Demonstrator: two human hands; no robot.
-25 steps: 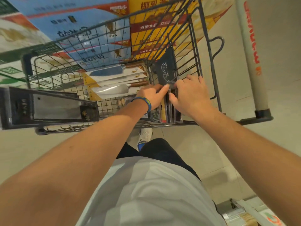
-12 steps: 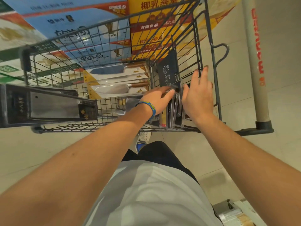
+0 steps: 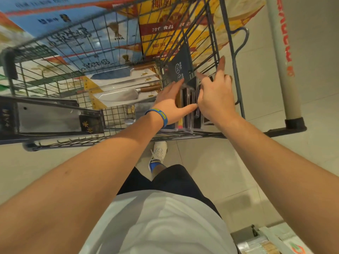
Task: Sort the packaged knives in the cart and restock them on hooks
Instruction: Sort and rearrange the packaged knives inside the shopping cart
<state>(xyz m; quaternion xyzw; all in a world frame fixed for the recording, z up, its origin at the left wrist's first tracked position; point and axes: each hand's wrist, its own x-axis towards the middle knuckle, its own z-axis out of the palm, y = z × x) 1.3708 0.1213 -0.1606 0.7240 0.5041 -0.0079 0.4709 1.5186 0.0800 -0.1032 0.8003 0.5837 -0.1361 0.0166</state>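
Sorting step: left hand (image 3: pixel 171 104) flat against upright knife packs (image 3: pixel 186 107) in cart (image 3: pixel 236 74), 1 o'clock corner; right hand (image 3: pixel 213 96) loosely spread, fingering them, nothing gripped. Next, likely: pinch one pack, lift out.

In the wire cart (image 3: pixel 236 74), a row of upright knife packs (image 3: pixel 189 110) stands at the right side. Flat cleaver packs (image 3: pixel 121 88) lie stacked to their left. A boxed cleaver (image 3: pixel 49 118) rests at the cart's near-left edge.
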